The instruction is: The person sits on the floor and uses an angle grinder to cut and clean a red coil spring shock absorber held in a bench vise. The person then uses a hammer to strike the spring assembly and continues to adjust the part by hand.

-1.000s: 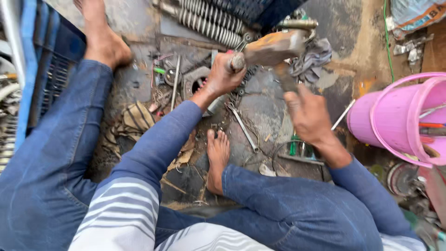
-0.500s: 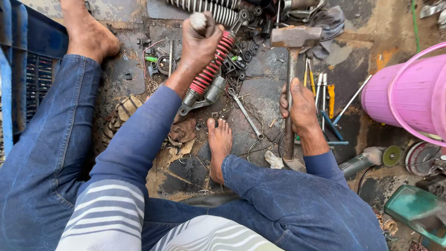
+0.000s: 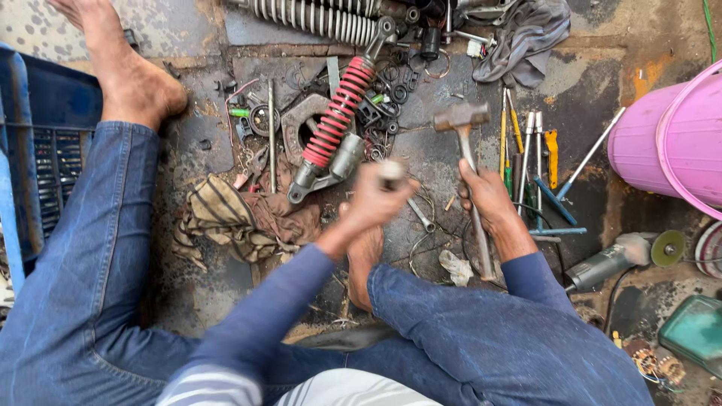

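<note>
- A grimy, oil-stained workshop floor point(image 3: 594, 83) fills the frame, strewn with metal parts; the person sits on it, legs in blue jeans, both feet bare.
- Change to report: half a second ago the left hand held the red-spring shock absorber point(image 3: 335, 128) up by its end; now it lies flat at upper centre, slanting from lower left to upper right, let go.
- So the shock absorber is parked on the floor, out of both hands.
- The left hand point(image 3: 376, 203) sits just below it, centre frame, blurred, fingers curled around a small round piece point(image 3: 391, 171) — what it is, I cannot tell.
- The right hand point(image 3: 487, 197) stays closed around the handle of the hammer point(image 3: 466, 150), head pointing toward the top of the frame, handle end low by the knee.
- The count: one hammer, one red shock absorber, one chrome spring point(image 3: 316, 16) along the top edge.
- One pink bucket point(image 3: 662, 143) at right, one angle grinder point(image 3: 613, 259) lower right, one blue crate point(image 3: 41, 143) at left.
- Two rags: striped point(image 3: 218, 218) left of centre, grey point(image 3: 523, 34) at the top.
- A row of screwdrivers point(image 3: 526, 162), roughly six, right of the hammer.
</note>
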